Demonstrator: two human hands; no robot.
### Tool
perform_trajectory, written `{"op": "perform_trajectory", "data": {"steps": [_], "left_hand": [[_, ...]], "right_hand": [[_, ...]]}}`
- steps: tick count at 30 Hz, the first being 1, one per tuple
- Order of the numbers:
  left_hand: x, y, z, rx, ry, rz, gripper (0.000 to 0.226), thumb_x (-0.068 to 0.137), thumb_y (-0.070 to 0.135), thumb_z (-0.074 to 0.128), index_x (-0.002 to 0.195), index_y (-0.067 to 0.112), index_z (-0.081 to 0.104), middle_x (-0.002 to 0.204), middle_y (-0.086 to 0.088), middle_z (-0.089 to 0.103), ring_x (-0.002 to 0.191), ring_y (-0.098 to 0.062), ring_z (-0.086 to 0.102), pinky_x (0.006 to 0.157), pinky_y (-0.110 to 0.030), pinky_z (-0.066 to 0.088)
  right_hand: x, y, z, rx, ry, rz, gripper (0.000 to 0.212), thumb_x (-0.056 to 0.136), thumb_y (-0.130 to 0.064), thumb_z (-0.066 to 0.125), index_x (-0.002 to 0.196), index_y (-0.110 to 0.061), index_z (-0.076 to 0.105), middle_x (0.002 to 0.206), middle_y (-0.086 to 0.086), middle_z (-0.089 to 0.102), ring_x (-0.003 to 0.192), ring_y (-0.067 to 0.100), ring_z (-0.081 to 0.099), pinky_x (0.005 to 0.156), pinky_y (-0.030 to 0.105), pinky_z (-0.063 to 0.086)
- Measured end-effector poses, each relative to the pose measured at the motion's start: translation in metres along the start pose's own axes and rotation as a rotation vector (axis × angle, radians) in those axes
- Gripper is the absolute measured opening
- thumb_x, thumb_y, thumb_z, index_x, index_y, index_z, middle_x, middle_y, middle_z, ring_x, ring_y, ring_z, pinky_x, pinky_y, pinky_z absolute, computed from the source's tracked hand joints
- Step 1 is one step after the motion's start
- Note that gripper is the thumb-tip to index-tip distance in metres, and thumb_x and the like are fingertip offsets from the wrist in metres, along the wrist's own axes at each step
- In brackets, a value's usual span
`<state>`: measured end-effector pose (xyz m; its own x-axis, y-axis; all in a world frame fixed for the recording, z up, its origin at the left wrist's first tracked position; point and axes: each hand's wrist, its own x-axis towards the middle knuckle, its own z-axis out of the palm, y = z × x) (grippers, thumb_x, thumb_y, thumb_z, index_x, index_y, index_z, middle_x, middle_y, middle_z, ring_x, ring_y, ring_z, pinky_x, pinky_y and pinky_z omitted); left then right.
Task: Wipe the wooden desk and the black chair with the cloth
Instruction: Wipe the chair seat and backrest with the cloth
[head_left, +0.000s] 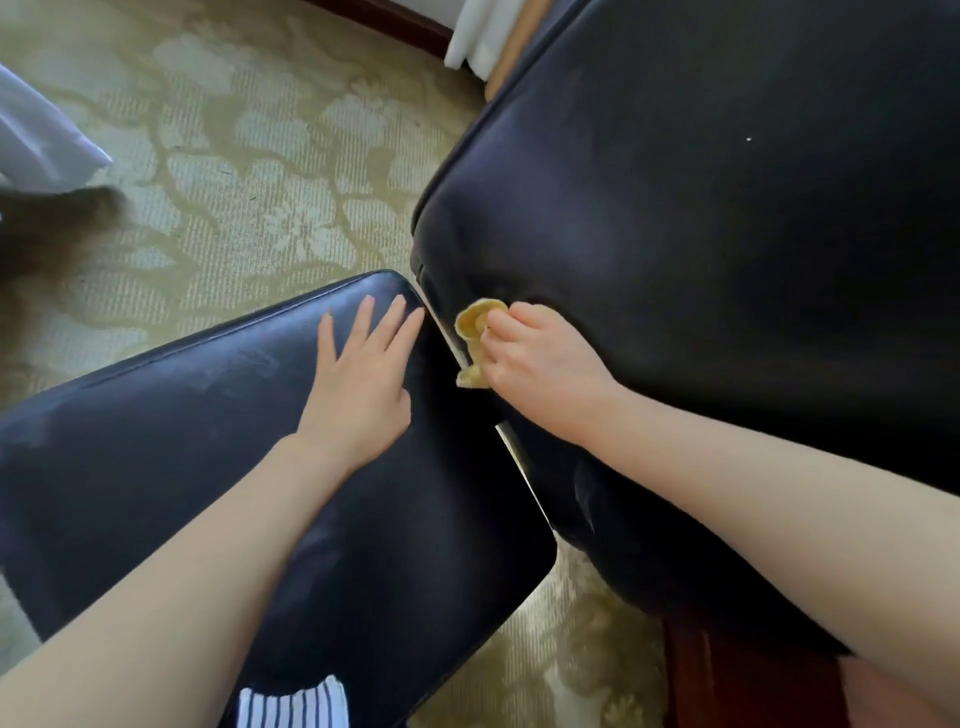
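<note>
My right hand grips the bunched yellow cloth against the black chair; my left hand lies flat on it. Chair wiping seems under way; the desk is unseen.

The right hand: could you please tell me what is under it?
A bunched yellow cloth, gripped by the right hand, pokes out past it against the black chair. The rest under the palm is hidden.

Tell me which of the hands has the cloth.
The right hand, gripping the yellow cloth against the black chair; the left hand lies flat and empty.
</note>
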<state>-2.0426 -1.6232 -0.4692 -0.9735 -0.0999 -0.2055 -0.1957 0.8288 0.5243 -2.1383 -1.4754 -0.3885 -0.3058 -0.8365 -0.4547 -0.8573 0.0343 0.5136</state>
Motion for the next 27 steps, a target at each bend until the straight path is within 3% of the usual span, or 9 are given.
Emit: {"op": "perform_trajectory", "data": {"steps": [2, 4, 10, 12, 14, 16, 18, 21, 27], "left_hand": [[-0.006, 0.009, 0.003, -0.053, -0.012, 0.008, 0.078, 0.087, 0.004, 0.043, 0.152, 0.019, 0.002, 0.160, -0.001, -0.004, 0.147, -0.023, -0.007, 0.115, -0.049, -0.005], [-0.011, 0.020, 0.008, -0.081, -0.016, 0.031, 0.081, 0.087, 0.004, 0.044, 0.152, 0.020, -0.003, 0.160, 0.000, -0.008, 0.147, -0.021, -0.009, 0.115, -0.047, -0.006], [-0.021, 0.049, 0.018, -0.107, -0.033, 0.079, 0.084, 0.087, 0.004, 0.044, 0.151, 0.023, -0.008, 0.159, 0.002, -0.014, 0.146, -0.019, -0.012, 0.115, -0.048, -0.006], [-0.022, 0.055, 0.016, -0.116, -0.026, 0.094, 0.087, 0.086, 0.003, 0.044, 0.151, 0.025, -0.009, 0.159, 0.005, -0.015, 0.146, -0.019, -0.012, 0.115, -0.048, -0.006], [-0.021, 0.062, 0.012, -0.142, 0.000, 0.105, 0.091, 0.084, -0.001, 0.045, 0.150, 0.029, -0.010, 0.159, 0.009, -0.015, 0.146, -0.018, -0.011, 0.115, -0.050, -0.005], [-0.019, 0.070, 0.005, -0.188, 0.024, 0.106, 0.096, 0.081, -0.003, 0.045, 0.150, 0.032, -0.012, 0.158, 0.012, -0.014, 0.146, -0.017, -0.009, 0.115, -0.051, -0.003], [-0.014, 0.078, -0.003, -0.270, 0.040, 0.093, 0.099, 0.078, -0.006, 0.044, 0.149, 0.033, -0.013, 0.158, 0.013, -0.012, 0.146, -0.018, -0.008, 0.115, -0.051, -0.001], [-0.006, 0.087, -0.013, -0.363, 0.019, 0.078, 0.101, 0.076, -0.006, 0.044, 0.149, 0.034, -0.013, 0.159, 0.011, -0.009, 0.147, -0.020, -0.008, 0.115, -0.050, 0.000], [0.001, 0.086, -0.019, -0.263, -0.034, 0.098, 0.101, 0.078, -0.002, 0.044, 0.147, 0.034, -0.020, 0.159, 0.008, -0.012, 0.146, -0.024, -0.010, 0.115, -0.051, 0.000]], "right_hand": [[-0.016, -0.014, 0.005, -0.038, -0.099, -0.056, 0.019, 0.074, -0.033, 0.069, 0.056, -0.030, 0.065, 0.062, -0.015, 0.056, 0.073, 0.007, 0.059, 0.064, 0.020, 0.043], [-0.032, -0.024, 0.009, -0.072, -0.134, -0.072, 0.017, 0.066, -0.036, 0.076, 0.054, -0.031, 0.064, 0.061, -0.017, 0.054, 0.072, 0.005, 0.057, 0.064, 0.019, 0.040], [-0.096, -0.038, 0.006, -0.018, -0.247, -0.137, 0.007, 0.076, -0.032, 0.069, 0.069, -0.031, 0.068, 0.073, -0.015, 0.057, 0.086, 0.009, 0.059, 0.077, 0.023, 0.045], [-0.119, -0.043, 0.002, -0.026, -0.307, -0.180, 0.019, 0.089, -0.036, 0.053, 0.091, -0.023, 0.067, 0.092, -0.008, 0.059, 0.106, 0.017, 0.054, 0.096, 0.033, 0.041], [-0.141, -0.042, 0.003, -0.079, -0.315, -0.283, 0.031, 0.098, -0.027, 0.035, 0.111, -0.012, 0.059, 0.111, 0.000, 0.054, 0.124, 0.026, 0.041, 0.112, 0.042, 0.026], [-0.159, -0.034, -0.011, -0.068, -0.305, -0.328, 0.027, 0.097, -0.024, 0.039, 0.108, -0.020, 0.063, 0.107, -0.008, 0.059, 0.120, 0.017, 0.049, 0.109, 0.036, 0.032], [-0.169, -0.022, -0.027, -0.109, -0.345, -0.294, 0.017, 0.091, -0.029, 0.052, 0.092, -0.032, 0.069, 0.093, -0.018, 0.063, 0.104, 0.005, 0.059, 0.099, 0.027, 0.043], [-0.180, 0.003, -0.038, -0.102, -0.193, -0.290, 0.015, 0.089, -0.023, 0.054, 0.091, -0.027, 0.068, 0.092, -0.013, 0.064, 0.100, 0.012, 0.061, 0.100, 0.033, 0.044], [-0.143, 0.069, -0.068, -0.123, 0.047, -0.057, 0.031, 0.096, -0.007, 0.033, 0.093, -0.019, 0.062, 0.095, -0.003, 0.061, 0.103, 0.023, 0.059, 0.097, 0.039, 0.045]]}}
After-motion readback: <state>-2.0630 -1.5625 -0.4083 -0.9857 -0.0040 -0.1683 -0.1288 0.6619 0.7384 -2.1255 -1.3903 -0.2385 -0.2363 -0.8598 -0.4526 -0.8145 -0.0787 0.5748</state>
